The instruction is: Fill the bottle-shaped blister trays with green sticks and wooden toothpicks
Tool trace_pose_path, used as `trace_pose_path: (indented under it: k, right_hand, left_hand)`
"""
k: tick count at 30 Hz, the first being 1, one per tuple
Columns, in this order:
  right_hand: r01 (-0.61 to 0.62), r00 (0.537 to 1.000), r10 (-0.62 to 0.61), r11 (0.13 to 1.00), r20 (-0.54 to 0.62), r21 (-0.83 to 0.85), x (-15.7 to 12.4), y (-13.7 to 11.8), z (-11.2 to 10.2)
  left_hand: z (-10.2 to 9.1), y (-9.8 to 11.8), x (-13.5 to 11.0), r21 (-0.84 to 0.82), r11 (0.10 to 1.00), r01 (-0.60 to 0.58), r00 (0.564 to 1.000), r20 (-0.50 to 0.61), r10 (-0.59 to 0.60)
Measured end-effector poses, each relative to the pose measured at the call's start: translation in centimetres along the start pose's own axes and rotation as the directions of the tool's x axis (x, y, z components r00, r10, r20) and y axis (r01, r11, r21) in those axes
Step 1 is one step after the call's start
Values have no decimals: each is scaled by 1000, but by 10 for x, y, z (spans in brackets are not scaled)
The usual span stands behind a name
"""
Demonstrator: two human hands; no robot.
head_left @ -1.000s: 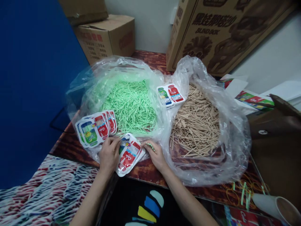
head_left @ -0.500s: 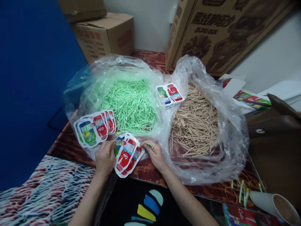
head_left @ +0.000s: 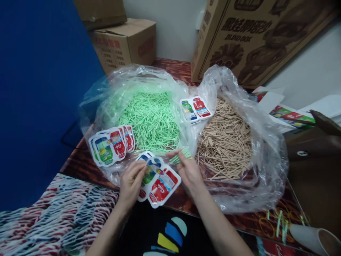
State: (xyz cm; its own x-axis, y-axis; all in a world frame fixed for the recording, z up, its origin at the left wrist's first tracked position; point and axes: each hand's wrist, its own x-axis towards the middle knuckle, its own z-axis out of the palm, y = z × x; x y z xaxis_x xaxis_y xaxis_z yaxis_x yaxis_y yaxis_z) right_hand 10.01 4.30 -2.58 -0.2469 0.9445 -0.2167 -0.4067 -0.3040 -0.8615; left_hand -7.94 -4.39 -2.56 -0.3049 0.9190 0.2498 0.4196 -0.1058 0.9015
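My left hand (head_left: pixel 133 181) pinches a bottle-shaped packet (head_left: pixel 161 186) with a green half and a red Cola half. Another such packet lies partly hidden beneath it. In my right hand (head_left: pixel 189 172) is a small bundle of green sticks (head_left: pixel 181 155), held between thumb and fingers just above the packet's right side. A heap of loose green sticks (head_left: pixel 151 121) lies in a clear plastic bag behind my hands. To the right, a second clear bag holds a heap of brown sticks (head_left: pixel 226 138). A fanned stack of packets (head_left: pixel 108 149) rests left of my left hand.
More packets (head_left: pixel 195 108) lie between the two bags. Cardboard boxes (head_left: pixel 141 42) stand at the back. At the lower right are a paper cup (head_left: pixel 306 234), rubber bands and loose green sticks. Many packets' edges (head_left: pixel 53 217) line the lower left, beside a blue panel (head_left: pixel 45 89).
My right hand has turned and lifted a little, bringing the green sticks into plain sight. The packet in my left hand has swung to the right, spreading away from the one beneath.
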Motion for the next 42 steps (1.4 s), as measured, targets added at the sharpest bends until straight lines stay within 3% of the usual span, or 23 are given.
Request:
trace_pose_path:
  k: [2, 4, 7, 10, 13, 17, 20, 23, 26, 29, 32, 35, 38, 40, 42]
  right_hand:
    - [-84, 996, 77, 980, 48, 183, 8, -18, 6]
    - [-179, 980, 149, 950, 131, 255, 14, -32, 12]
    - [-290, 946, 237, 925, 222, 246, 14, -39, 19]
    - [-376, 915, 322, 899, 241, 224, 9, -37, 20]
    - [-378, 919, 335, 898, 206, 224, 7, -37, 16]
    - [-287, 954, 249, 917, 164, 277, 10, -44, 14]
    - [-352, 929, 303, 902, 213, 252, 9, -47, 15]
    - [-407, 898, 373, 906, 234, 118, 1, -46, 16]
    - [-329, 922, 331, 943, 200, -44, -7, -45, 17]
    - [-249, 912, 304, 944, 274, -217, -14, -52, 15]
    - [-72, 926, 205, 920, 318, -384, -20, -64, 10]
    - [112, 958, 62, 818, 281, -564, -29, -72, 5]
    - [291, 944, -73, 640, 321, -711, -38, -73, 4]
    - [374, 922, -125, 539, 367, -755, -41, -70, 5]
    - [407, 910, -147, 498, 389, -766, -42, -68, 6]
  left_hand:
    - [10, 2, -2, -95, 994, 61, 995, 83, -53]
    - [19, 4, -2, -156, 981, 116, 986, 137, -95]
    - [27, 8, -1, -229, 956, 182, 973, 185, -141]
    - [32, 9, 0, -271, 935, 230, 966, 183, -184]
    - [33, 9, 0, -236, 941, 242, 962, 184, -201]
    - [34, 9, 0, -214, 940, 267, 948, 231, -217]
    - [35, 12, 0, -254, 919, 302, 940, 239, -244]
    - [37, 13, 0, -281, 903, 326, 935, 238, -263]
    - [39, 12, -1, -296, 897, 328, 936, 234, -264]
    - [42, 9, -2, -337, 889, 310, 944, 224, -245]
    - [45, 6, -1, -398, 866, 302, 951, 195, -242]
    - [50, 4, 0, -446, 840, 310, 951, 151, -271]
    - [54, 5, 2, -488, 813, 318, 948, 148, -283]
    - [52, 7, 4, -505, 785, 358, 933, 220, -284]
    - [45, 8, 6, -493, 753, 436, 891, 357, -282]
